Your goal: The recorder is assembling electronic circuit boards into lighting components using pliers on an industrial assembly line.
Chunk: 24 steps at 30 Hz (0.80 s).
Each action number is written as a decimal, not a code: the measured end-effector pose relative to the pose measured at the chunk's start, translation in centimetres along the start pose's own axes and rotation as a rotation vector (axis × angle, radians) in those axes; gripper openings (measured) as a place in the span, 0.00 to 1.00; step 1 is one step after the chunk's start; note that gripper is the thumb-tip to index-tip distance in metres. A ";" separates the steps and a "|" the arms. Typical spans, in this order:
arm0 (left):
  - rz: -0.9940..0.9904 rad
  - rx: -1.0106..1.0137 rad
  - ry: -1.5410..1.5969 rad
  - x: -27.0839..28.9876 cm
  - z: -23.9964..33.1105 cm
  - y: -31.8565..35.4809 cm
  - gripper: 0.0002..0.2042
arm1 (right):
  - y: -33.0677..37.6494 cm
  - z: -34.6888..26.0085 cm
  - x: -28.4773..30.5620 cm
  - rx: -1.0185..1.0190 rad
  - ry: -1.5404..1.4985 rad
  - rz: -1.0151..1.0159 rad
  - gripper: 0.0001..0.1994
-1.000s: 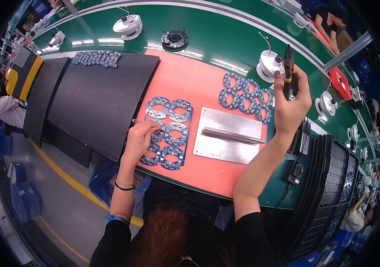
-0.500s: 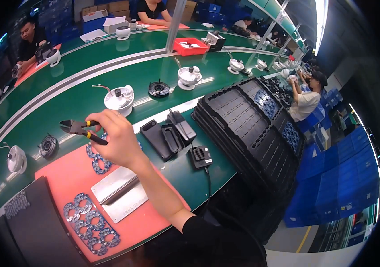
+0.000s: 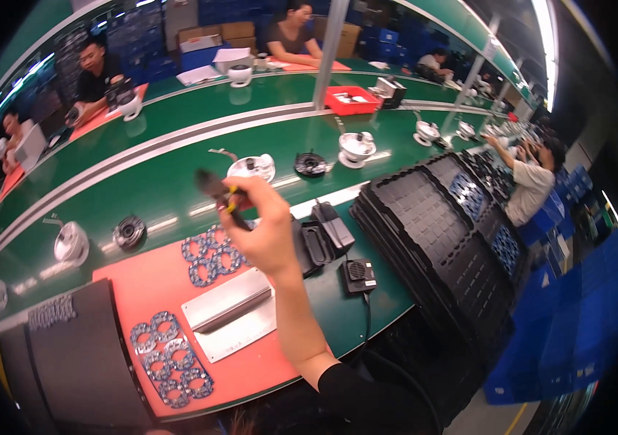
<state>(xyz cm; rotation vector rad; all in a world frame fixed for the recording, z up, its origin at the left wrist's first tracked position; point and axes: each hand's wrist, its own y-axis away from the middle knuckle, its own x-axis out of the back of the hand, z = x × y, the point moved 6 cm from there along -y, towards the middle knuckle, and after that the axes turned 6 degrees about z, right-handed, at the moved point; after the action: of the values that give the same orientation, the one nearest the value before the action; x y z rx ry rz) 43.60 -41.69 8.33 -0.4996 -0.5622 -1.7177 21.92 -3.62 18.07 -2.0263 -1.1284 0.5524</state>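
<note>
My right hand (image 3: 265,225) is raised above the far edge of a pink mat (image 3: 120,290), closed round diagonal cutting pliers (image 3: 233,206) with black and yellow handles. Their dark jaws point up and left, smeared by motion. Below the hand, a bent metal plate (image 3: 229,312) lies on the mat. One panel of blue ring-shaped circuit boards (image 3: 171,359) lies left of the plate, and another panel (image 3: 204,257) is beyond it. At the lower edge, a sliver of skin (image 3: 157,432) may be my left hand; its fingers are hidden.
Black cases (image 3: 316,243) and a small black speaker-like box (image 3: 358,275) sit right of my forearm. Stacked black trays (image 3: 425,239) stand farther right. White domed units (image 3: 357,148) and black round parts (image 3: 310,164) line the green conveyor (image 3: 171,177). A dark panel (image 3: 77,355) lies left.
The view has turned left, shifting the scene to the right. My right hand has moved right over the mat with the pliers still gripped. The sliver of skin has appeared at the lower edge.
</note>
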 end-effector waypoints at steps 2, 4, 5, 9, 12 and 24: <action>-0.075 -0.441 0.067 0.4 8.7 -5.2 0.03 | -1.3 0.5 1.9 -0.072 -0.003 0.016 0.20; -0.056 -0.704 0.135 1.5 15.6 -4.9 0.03 | -3.4 -2.6 1.1 0.022 -0.076 -0.012 0.21; -0.013 -0.728 0.181 2.1 16.7 -4.5 0.04 | -4.3 -4.1 -0.6 0.020 -0.152 -0.044 0.21; 0.220 -0.645 -0.079 0.3 20.6 -13.2 0.10 | -8.0 -3.4 -0.8 0.335 0.206 -0.248 0.20; 0.336 -0.653 -0.135 -2.5 21.5 -22.3 0.09 | -10.7 2.6 -0.1 0.352 0.468 -0.274 0.19; 0.091 -0.431 -0.495 -16.6 18.2 -45.7 0.22 | -13.8 23.4 2.4 0.571 1.319 -0.583 0.18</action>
<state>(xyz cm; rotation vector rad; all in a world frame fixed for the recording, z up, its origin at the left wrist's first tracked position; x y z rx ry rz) 2.91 -9.41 7.95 -1.2600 -0.5019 -1.6310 0.25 12.37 13.92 -1.0372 -0.5308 -0.6474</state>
